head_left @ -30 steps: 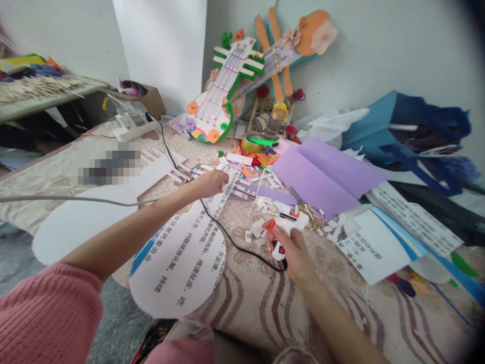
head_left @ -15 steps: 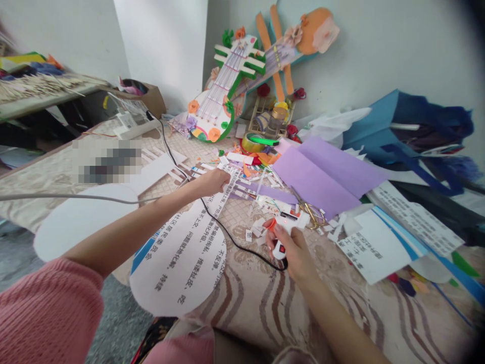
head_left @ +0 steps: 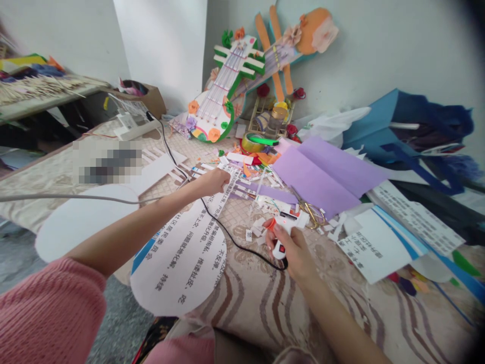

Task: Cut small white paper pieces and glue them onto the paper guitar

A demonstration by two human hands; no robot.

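Note:
My right hand is wrapped round a white hot glue gun with an orange part and a lit red light. Its nozzle end points away to the upper right, and a black cord runs from its grip. My left hand is closed in a fist at the narrow neck of a lute-shaped cutout, a white board with printed characters. The fingertips are hidden, so I cannot see what they pinch. Gold-handled scissors lie beyond the glue gun, near small paper scraps.
Purple sheets and printed boards lie to the right, by a blue bag. Decorated paper lutes lean on the wall. Tape, a power strip and a plain white cutout are farther off. Cords cross the table.

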